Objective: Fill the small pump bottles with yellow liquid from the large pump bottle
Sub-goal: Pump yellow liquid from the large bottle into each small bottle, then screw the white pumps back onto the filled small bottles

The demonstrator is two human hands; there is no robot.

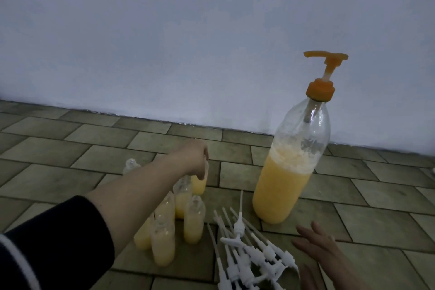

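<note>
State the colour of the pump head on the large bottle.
Orange: the pump head and its collar on the large bottle show clearly in the head view.

You see the large pump bottle (292, 160) as clear, glossy plastic, its upper wall smeared with foamy residue, and its pump head (326, 57) as opaque orange plastic with a dull sheen. Your small bottles (193, 221) are the same clear, smooth plastic. The loose pumps (244, 249) beside them look like matt white plastic. Under them you have floor tiles (70, 148) of matt, slightly mottled stone or ceramic, and behind, a painted wall (164, 42) with a flat, smooth finish. Your sleeve (47, 247) is dark cloth.
</note>
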